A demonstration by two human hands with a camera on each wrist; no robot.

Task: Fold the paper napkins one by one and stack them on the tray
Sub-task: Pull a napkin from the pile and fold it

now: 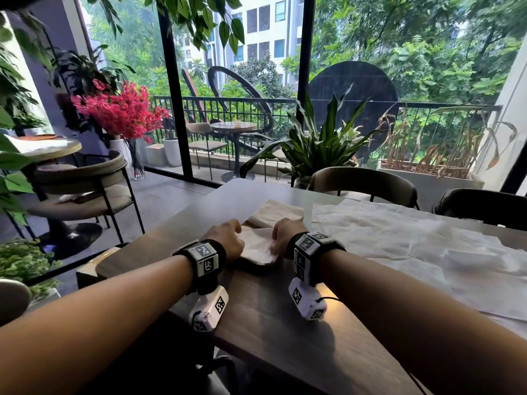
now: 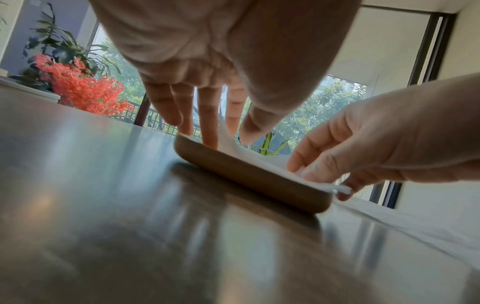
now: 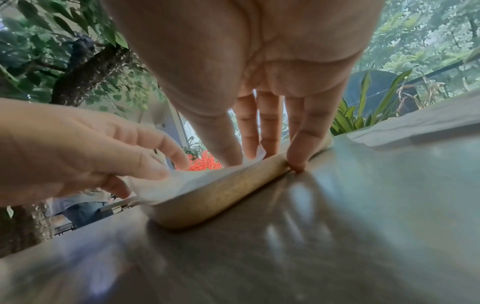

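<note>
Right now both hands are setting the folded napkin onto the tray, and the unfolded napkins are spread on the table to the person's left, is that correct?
Not quite: the unfolded napkins lie to the person's right, as the head view shows. The rest holds: the left hand and right hand are both on the folded napkin over the tray.

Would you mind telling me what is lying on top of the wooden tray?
A white folded napkin lies on the tray, with the left hand and right hand on it. Any napkins beneath it are covered.
</note>
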